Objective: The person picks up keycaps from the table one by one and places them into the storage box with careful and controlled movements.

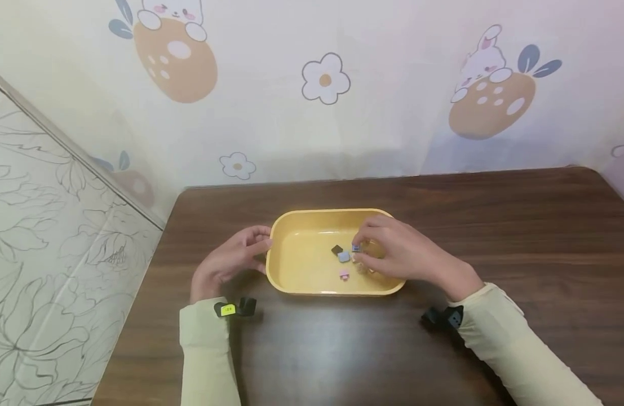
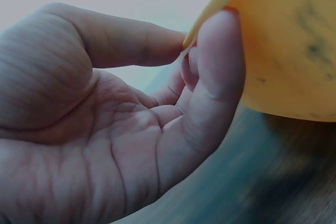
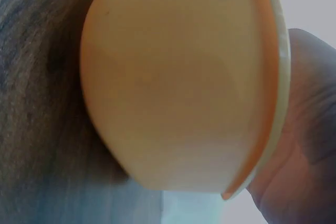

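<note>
On the table a yellow plastic tray (image 1: 301, 270) holds several small pieces. My left hand (image 1: 239, 252) grips its left rim; in the left wrist view the thumb (image 2: 142, 43) meets the rim, with the fingers bent beside the wall. Over the tray's right end, my right hand (image 1: 400, 251) reaches inside, thumb and forefinger closing around a small blue piece (image 1: 355, 247). Beside those fingertips lie a pale blue piece (image 1: 344, 256), a dark piece (image 1: 337, 249) and a pink piece (image 1: 344, 274). In the right wrist view the tray wall (image 3: 173, 82) hides the fingertips.
The dark wood table (image 1: 322, 349) extends around the tray. Behind it stands a wall (image 1: 271, 113) printed with flowers and rabbits, and a pale flower-patterned panel (image 1: 48, 254) is at the left. Each sleeve carries a black wrist device (image 1: 446, 317).
</note>
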Action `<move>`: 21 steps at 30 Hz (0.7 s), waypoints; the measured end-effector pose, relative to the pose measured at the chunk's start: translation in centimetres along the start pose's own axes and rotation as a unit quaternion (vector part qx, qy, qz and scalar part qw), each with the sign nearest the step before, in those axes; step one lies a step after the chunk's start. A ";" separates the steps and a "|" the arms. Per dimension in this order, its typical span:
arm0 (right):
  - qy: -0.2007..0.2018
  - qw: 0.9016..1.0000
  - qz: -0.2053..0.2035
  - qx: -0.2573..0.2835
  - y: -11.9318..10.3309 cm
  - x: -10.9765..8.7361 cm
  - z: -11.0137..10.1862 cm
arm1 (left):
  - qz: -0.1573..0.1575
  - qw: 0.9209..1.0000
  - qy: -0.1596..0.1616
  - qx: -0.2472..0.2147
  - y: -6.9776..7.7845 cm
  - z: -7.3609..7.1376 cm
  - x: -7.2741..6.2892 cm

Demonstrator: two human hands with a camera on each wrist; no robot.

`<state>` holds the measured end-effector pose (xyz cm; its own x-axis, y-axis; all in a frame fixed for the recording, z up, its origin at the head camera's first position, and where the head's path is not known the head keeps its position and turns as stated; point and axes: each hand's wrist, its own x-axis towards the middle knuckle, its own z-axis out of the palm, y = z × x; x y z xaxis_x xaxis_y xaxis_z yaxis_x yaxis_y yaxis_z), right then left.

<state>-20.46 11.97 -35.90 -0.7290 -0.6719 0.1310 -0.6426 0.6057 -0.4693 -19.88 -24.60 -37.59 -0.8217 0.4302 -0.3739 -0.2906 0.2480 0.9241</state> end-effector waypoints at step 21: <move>0.017 0.999 0.033 0.014 0.7 -0.5 -1.9 | -0.002 1.000 0.000 0.004 0.4 0.5 0.7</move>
<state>-20.96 13.52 -34.64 -0.7774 -0.6158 0.1279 -0.5864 0.6362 -0.5013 -20.33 -23.82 -37.50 -0.8209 0.4286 -0.3774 -0.2902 0.2561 0.9221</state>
